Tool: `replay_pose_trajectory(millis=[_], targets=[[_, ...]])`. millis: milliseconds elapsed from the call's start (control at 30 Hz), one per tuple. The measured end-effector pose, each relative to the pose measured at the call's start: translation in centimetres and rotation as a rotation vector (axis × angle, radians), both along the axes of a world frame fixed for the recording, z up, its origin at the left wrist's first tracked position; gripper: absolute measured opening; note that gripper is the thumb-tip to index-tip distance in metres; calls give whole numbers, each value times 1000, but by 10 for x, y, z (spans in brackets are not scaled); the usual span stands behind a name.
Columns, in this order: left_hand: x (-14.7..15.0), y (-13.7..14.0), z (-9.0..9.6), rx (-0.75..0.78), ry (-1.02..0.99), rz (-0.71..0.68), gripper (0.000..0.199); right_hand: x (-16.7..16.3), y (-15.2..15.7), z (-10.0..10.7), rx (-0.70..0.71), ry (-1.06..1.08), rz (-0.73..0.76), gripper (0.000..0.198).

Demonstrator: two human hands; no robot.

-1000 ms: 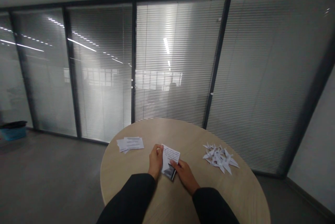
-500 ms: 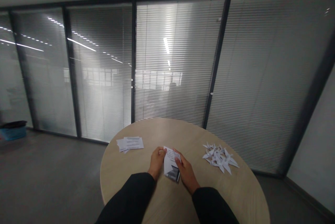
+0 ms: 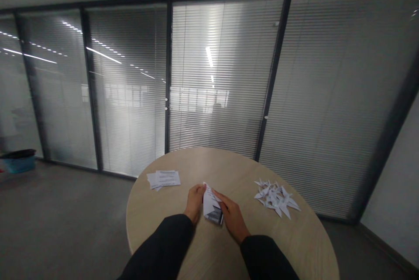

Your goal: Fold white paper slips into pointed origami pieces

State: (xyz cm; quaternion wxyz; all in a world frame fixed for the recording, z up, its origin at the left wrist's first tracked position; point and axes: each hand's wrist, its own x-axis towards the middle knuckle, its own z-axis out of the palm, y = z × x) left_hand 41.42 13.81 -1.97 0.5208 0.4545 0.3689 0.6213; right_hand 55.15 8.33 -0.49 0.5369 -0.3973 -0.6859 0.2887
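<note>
A folded sheet of printed paper (image 3: 208, 205) is between my hands, over the near middle of the round table. My left hand (image 3: 195, 201) pinches its upper left edge, thumb on top. Along its right side lies my right hand (image 3: 231, 214), the fingers close together and pressing a slanted flap at the top right. At the paper's lower end shows a dark grey patch; I cannot tell if it is print or a separate thing underneath. Folded white paper stars (image 3: 276, 197) lie heaped to the right. Several flat printed slips (image 3: 167, 178) lie overlapping to the left.
The light wood table (image 3: 209, 158) has a rounded edge. Behind it stands a glass partition (image 3: 225, 75) with blinds and dark frames. A blue bin (image 3: 19, 164) with a dark liner stands on the floor at far left.
My right hand has shifted up and left over the paper, and its top right corner is now folded inward. My left hand has stayed nearly in place.
</note>
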Motion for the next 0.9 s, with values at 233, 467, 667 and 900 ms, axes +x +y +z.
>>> replay_pose_trajectory(millis=[233, 467, 667, 900], targets=[[-1, -1, 4, -6, -157, -74, 45, 1, 0, -1, 118, -151, 29, 37], [1, -7, 10, -47, -293, -122, 42, 0, -1, -1, 119, -193, -6, 36], [2, -16, 20, -35, -284, -145, 40, 1, 1, -5, 126, -210, 12, 39], [1, -15, 22, -32, -302, -88, 42, -1, -2, 2, 36, -64, 85, 34]])
